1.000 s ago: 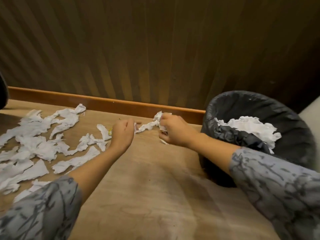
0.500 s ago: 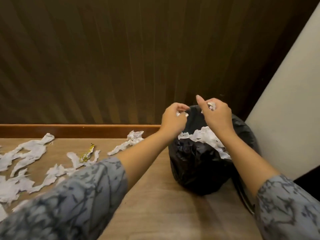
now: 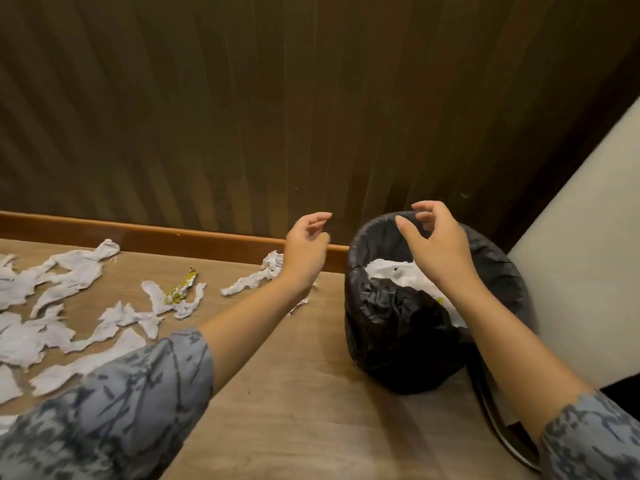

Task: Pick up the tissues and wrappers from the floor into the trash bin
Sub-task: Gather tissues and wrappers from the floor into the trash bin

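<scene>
Hands empty: right hand (image 3: pixel 436 247) spread loosely over the trash bin (image 3: pixel 388 327), left hand (image 3: pixel 306 249) slack beside its rim. Tissues (image 3: pixel 69 306) lie strewn on the floor (image 3: pixel 311 410), left; yellow wrapper (image 3: pixel 181 291) among them, long axis angled up-right toward the baseboard (image 3: pixel 138 235).

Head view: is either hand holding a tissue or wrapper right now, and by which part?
Nothing is held. The left hand and the right hand are both open with fingers spread, the right one above the trash bin.
</scene>
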Demonstrator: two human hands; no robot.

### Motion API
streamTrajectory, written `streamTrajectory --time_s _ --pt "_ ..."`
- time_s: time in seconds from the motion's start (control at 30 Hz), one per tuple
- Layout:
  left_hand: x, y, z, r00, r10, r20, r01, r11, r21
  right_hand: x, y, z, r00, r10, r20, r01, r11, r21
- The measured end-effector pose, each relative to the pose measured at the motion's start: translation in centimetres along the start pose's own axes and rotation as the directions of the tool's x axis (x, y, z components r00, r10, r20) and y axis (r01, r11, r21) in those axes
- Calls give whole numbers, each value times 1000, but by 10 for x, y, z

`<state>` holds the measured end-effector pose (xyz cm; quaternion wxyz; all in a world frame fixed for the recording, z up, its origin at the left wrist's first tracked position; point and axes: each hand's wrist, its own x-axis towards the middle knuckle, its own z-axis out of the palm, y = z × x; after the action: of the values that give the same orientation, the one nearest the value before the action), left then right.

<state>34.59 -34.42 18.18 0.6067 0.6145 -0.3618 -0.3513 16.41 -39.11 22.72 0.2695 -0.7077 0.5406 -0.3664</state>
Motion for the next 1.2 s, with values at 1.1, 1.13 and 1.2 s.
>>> streamTrajectory --time_s 1.1,1.13,1.2 --pt "64 -266 -240 862 -55 -503 440 573 692 -3 86 383 937 198 289 -91 934 -345" --pt "67 -270 -240 847 -29 -531 445 583 680 -1 86 389 944 169 285 -65 937 -342" --pt "69 -277 -238 834 48 -550 425 579 696 1 89 398 959 136 247 -42 935 -351"
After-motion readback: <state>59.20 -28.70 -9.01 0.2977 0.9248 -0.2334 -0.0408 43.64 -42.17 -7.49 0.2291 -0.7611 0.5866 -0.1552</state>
